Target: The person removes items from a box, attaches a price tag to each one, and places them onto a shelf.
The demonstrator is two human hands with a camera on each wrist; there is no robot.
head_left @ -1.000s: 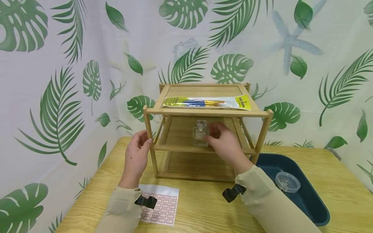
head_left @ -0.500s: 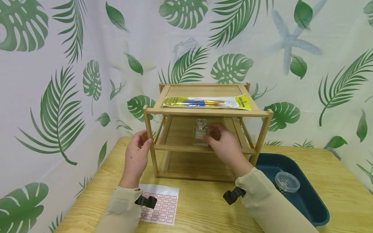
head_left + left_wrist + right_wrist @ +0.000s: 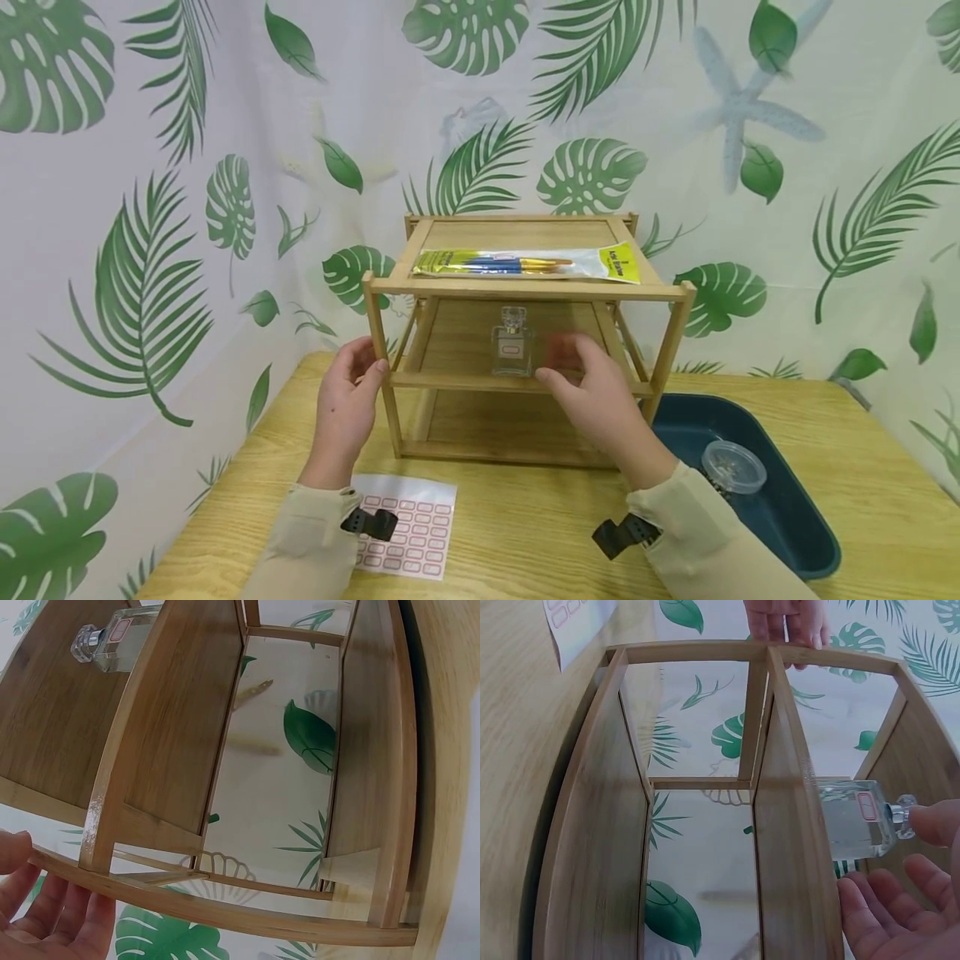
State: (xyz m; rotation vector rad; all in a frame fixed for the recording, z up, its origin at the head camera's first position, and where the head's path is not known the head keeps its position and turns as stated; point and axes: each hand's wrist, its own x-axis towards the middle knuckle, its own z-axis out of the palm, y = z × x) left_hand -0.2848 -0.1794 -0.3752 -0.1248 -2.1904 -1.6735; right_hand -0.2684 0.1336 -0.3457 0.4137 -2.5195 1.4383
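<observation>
A square glass perfume bottle (image 3: 512,346) with a clear faceted cap stands upright on the middle tier of a three-tier wooden shelf (image 3: 450,382). A small red-framed label faces front on the bottle. My right hand (image 3: 596,392) is just right of it, fingers loosely bent and a narrow gap between thumb and glass. In the right wrist view the thumb (image 3: 937,823) overlaps the cap and the fingers spread below the bottle. At the shelf's front left post, my left hand (image 3: 348,408) holds the wood between thumb and fingers.
A pack of paintbrushes (image 3: 525,264) lies on the top tier. On the table, a sheet of red-framed stickers (image 3: 408,529) lies partly under the left wrist. A dark blue tray (image 3: 813,533) stands at the right, holding a clear round lidded container (image 3: 735,467).
My right hand has let go of the perfume bottle and drawn slightly right. The bottle has been turned so its label faces front. The left hand has kept its hold on the post.
</observation>
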